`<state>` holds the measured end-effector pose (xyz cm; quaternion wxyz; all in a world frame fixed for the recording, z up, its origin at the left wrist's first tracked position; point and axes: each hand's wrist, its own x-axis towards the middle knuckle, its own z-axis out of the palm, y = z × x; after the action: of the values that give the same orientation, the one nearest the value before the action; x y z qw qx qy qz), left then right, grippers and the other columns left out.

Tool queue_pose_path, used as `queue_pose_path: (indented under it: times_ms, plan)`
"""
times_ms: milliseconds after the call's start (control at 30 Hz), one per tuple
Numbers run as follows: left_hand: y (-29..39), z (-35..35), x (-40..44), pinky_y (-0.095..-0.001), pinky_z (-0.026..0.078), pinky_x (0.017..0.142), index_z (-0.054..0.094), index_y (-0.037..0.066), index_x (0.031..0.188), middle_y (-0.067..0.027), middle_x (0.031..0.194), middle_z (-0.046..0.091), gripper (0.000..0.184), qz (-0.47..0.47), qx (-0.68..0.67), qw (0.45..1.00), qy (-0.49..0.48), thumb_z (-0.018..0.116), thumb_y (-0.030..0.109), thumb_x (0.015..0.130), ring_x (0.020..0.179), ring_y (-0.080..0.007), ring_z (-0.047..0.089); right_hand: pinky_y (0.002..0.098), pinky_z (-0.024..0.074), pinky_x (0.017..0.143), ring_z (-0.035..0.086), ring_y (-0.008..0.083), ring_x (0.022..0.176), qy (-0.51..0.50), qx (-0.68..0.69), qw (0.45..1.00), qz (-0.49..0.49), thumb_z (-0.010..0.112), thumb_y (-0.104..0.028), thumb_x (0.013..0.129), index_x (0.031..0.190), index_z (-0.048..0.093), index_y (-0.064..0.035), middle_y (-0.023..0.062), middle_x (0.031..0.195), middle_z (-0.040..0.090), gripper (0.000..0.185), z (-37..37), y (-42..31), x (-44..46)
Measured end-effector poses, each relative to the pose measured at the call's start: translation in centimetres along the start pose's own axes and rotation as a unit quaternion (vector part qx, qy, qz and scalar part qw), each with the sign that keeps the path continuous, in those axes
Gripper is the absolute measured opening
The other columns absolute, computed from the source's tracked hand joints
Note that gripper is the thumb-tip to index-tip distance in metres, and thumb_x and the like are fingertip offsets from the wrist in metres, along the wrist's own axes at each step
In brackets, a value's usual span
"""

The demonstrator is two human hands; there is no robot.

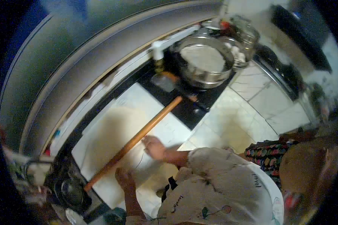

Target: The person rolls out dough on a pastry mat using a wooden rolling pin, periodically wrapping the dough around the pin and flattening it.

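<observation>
1. My right hand (154, 148) and left hand (125, 180) are near the white board's (165, 125) near edge; I can't tell their grip.
2. The rolling pin (134, 141) crosses above pale dough (105, 131), left edge to right.

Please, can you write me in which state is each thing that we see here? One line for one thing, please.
Rolling pin: lying diagonally across the dough.
Dough: rolled out into a wide, flat sheet.
White board: lying flat, partly covered by the dough.
Round metal pot: uncovered, something pale inside.
Right hand: bare, close beside the rolling pin; contact unclear.
Left hand: bare, low near the dough's edge; grip unclear.
</observation>
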<state>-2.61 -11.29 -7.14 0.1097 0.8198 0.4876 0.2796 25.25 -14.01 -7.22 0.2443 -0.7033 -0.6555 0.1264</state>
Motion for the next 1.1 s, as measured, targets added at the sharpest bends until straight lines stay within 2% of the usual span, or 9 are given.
queue_pose_path:
  times_ms: [200,300,500,567,600,733,833,933,1100]
  plan:
    - [5.4,1.4,3.5,-0.0504,0.038,0.096,0.056,-0.001,0.117,-0.0202,0.117,0.058,0.052,-0.167,0.179,0.958,-0.147,0.063,0.036,0.081,0.11,-0.0404,0.049,0.0493,0.0249,0.108,0.04,0.0303,0.126,-0.151,-0.001,0.987,0.046,0.064,-0.033,0.08,0.125,0.051,-0.0011,0.0171,0.126,0.049,0.057,-7.8,-2.2,-0.2]
    - [0.5,4.2,0.8,-0.0487,0.042,0.091,0.062,0.002,0.106,-0.0187,0.108,0.062,0.041,-0.001,0.172,0.981,-0.086,0.064,0.033,0.079,0.104,-0.0404,0.053,0.0499,0.021,0.109,0.039,0.0288,0.126,-0.144,-0.018,0.989,0.026,0.066,-0.035,0.077,0.123,0.053,-0.0078,0.0119,0.127,0.049,0.055,-6.4,-1.4,-0.2]
    - [4.5,0.4,2.6,-0.0458,0.044,0.083,0.065,0.002,0.083,-0.0168,0.093,0.064,0.032,-0.07,0.195,0.934,-0.291,0.061,0.034,0.082,0.091,-0.036,0.057,0.0447,0.0276,0.107,0.044,0.0259,0.12,-0.149,0.174,0.97,-0.081,0.067,-0.026,0.073,0.112,0.061,-0.0111,0.0084,0.121,0.055,0.042,4.3,3.9,-1.6]
    - [2.3,0.9,3.2,-0.0448,0.045,0.083,0.064,0.001,0.089,-0.0167,0.093,0.064,0.03,-0.011,0.124,0.976,-0.179,0.059,0.031,0.086,0.091,-0.0356,0.057,0.0411,0.0372,0.1,0.05,0.0265,0.114,-0.167,0.065,0.984,-0.015,0.064,-0.022,0.081,0.108,0.064,-0.0087,0.0103,0.113,0.061,0.03,-6.8,-0.8,0.4]
    - [3.1,-0.4,5.1,-0.0445,0.045,0.082,0.063,0.001,0.092,-0.017,0.094,0.063,0.028,-0.01,0.074,0.981,-0.178,0.057,0.029,0.088,0.091,-0.0356,0.058,0.0418,0.0409,0.096,0.055,0.0301,0.106,-0.144,0.278,0.945,0.093,0.063,-0.026,0.084,0.105,0.066,-0.0083,0.0132,0.113,0.061,0.028,-9.4,-1.6,2.1]
    - [3.0,1.9,13.3,-0.0482,0.042,0.086,0.057,0.002,0.112,-0.0194,0.103,0.06,0.037,0.057,-0.011,0.998,-0.018,0.066,0.023,0.083,0.096,-0.0399,0.055,0.0452,0.0468,0.082,0.059,0.0303,0.092,0.059,0.085,0.994,0.044,0.064,-0.027,0.082,0.106,0.064,-0.011,0.0121,0.101,0.063,0.028,-6.9,-0.5,7.2]
    - [4.0,3.4,13.5,-0.0483,0.039,0.089,0.053,0.002,0.116,-0.0186,0.111,0.057,0.041,0.081,0.043,0.995,0.031,0.064,0.022,0.082,0.101,-0.0393,0.052,0.0434,0.0431,0.094,0.054,0.0291,0.108,0.017,0.031,0.996,-0.077,0.064,-0.026,0.081,0.121,0.055,-0.01,0.0118,0.119,0.057,0.044,-7.0,-1.5,7.6]
    - [4.8,1.9,11.8,-0.049,0.037,0.091,0.052,0.002,0.117,-0.0171,0.117,0.054,0.041,0.077,0.023,0.983,-0.164,0.061,0.022,0.083,0.106,-0.0365,0.05,0.0443,0.0366,0.104,0.047,0.0281,0.121,-0.084,-0.032,0.985,-0.148,0.065,-0.027,0.08,0.13,0.048,-0.0085,0.0114,0.133,0.049,0.056,-5.3,-1.6,6.3]
    - [6.8,0.8,8.2,-0.0528,0.032,0.095,0.05,0.003,0.122,-0.0176,0.118,0.054,0.046,0.074,0.036,0.982,-0.17,0.051,0.034,0.087,0.108,-0.0351,0.048,0.0469,0.0285,0.111,0.045,0.0272,0.125,-0.116,-0.087,0.969,-0.201,0.058,-0.02,0.085,0.134,0.044,-0.01,0.0095,0.134,0.049,0.052,-3.6,-2.3,3.6]
